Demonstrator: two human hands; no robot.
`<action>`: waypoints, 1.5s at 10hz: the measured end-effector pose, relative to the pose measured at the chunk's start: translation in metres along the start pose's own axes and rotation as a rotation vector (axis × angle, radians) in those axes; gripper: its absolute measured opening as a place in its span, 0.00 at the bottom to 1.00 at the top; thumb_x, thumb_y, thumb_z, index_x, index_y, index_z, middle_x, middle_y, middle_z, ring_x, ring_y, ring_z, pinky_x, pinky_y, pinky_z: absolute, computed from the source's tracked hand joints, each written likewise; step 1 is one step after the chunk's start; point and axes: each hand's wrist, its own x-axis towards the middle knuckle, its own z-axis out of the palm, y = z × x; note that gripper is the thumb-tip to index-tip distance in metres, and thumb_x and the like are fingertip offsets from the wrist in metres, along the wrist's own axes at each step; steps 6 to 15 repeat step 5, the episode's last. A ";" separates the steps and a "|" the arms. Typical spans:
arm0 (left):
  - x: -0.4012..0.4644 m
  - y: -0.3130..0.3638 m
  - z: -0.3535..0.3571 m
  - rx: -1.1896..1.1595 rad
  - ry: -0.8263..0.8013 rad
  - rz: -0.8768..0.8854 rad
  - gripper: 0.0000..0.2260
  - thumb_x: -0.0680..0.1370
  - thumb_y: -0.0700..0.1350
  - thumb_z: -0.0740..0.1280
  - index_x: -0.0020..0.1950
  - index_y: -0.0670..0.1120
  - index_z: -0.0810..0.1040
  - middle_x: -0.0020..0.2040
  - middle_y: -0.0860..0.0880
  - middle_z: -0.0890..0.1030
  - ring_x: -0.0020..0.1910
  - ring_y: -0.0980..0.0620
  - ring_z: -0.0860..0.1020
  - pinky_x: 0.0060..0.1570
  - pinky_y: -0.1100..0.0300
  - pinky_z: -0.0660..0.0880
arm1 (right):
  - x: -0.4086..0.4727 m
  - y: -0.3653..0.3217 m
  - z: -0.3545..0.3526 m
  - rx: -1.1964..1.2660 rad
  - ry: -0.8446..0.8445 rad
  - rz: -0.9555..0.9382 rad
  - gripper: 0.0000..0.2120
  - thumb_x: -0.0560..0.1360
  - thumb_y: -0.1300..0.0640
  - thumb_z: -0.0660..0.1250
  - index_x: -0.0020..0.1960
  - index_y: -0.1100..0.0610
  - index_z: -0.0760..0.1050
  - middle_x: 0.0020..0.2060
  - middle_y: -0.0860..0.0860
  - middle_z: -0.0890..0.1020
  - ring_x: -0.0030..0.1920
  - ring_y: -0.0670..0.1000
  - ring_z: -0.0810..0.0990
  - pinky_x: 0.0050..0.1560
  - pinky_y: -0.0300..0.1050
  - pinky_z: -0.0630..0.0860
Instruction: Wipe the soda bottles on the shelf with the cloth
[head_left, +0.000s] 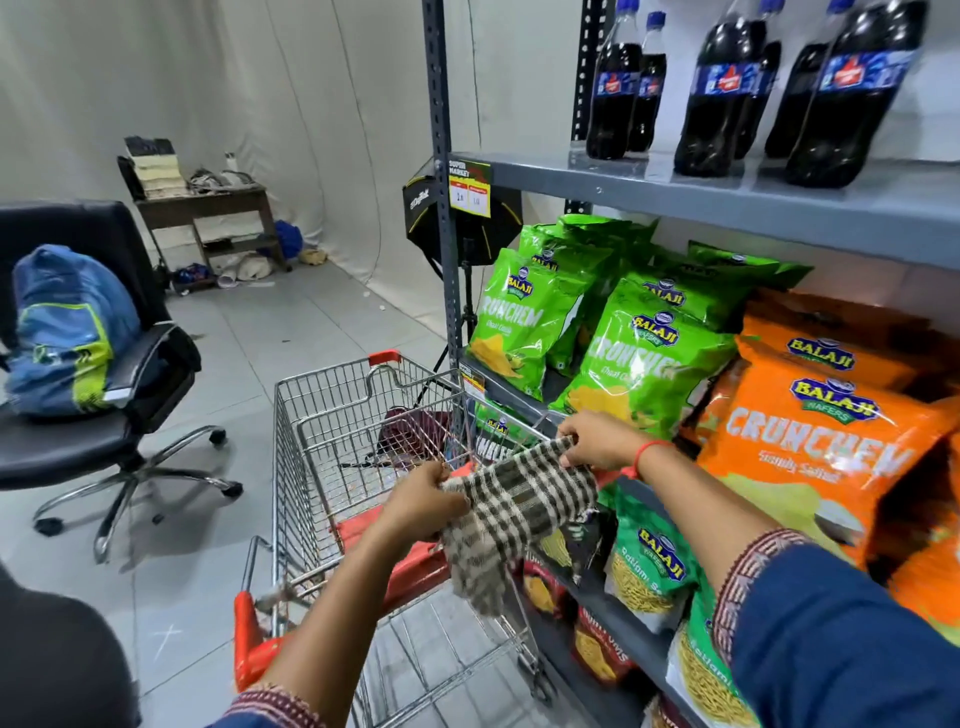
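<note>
Several dark soda bottles (727, 93) with blue labels and blue caps stand upright on the top grey shelf (675, 200) at the upper right. A black-and-cream checked cloth (514, 509) is stretched between both hands above the shopping cart, well below the bottles. My left hand (423, 501) grips its left edge. My right hand (597, 441) pinches its upper right corner, close to the snack shelf edge. The cloth's lower end hangs down loose.
A wire shopping cart (332, 431) with red trim stands right in front of me, against the rack post (441, 208). Green and orange snack bags (649, 353) fill the shelves below the bottles. An office chair with a blue backpack (67, 332) stands at left.
</note>
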 end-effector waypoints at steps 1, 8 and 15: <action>0.012 -0.004 0.005 0.060 0.113 0.001 0.13 0.73 0.39 0.64 0.56 0.42 0.69 0.46 0.44 0.77 0.46 0.46 0.78 0.51 0.50 0.78 | 0.006 0.004 0.012 0.093 0.150 0.029 0.09 0.73 0.57 0.69 0.51 0.59 0.76 0.48 0.58 0.79 0.45 0.56 0.76 0.42 0.45 0.72; -0.003 -0.010 0.021 0.827 0.334 0.288 0.15 0.75 0.56 0.60 0.46 0.46 0.79 0.47 0.46 0.81 0.47 0.47 0.77 0.48 0.52 0.76 | -0.001 0.005 0.033 0.067 0.314 -0.114 0.09 0.74 0.57 0.64 0.54 0.54 0.73 0.54 0.54 0.76 0.56 0.58 0.75 0.52 0.48 0.73; -0.003 -0.010 0.021 0.827 0.334 0.288 0.15 0.75 0.56 0.60 0.46 0.46 0.79 0.47 0.46 0.81 0.47 0.47 0.77 0.48 0.52 0.76 | -0.001 0.005 0.033 0.067 0.314 -0.114 0.09 0.74 0.57 0.64 0.54 0.54 0.73 0.54 0.54 0.76 0.56 0.58 0.75 0.52 0.48 0.73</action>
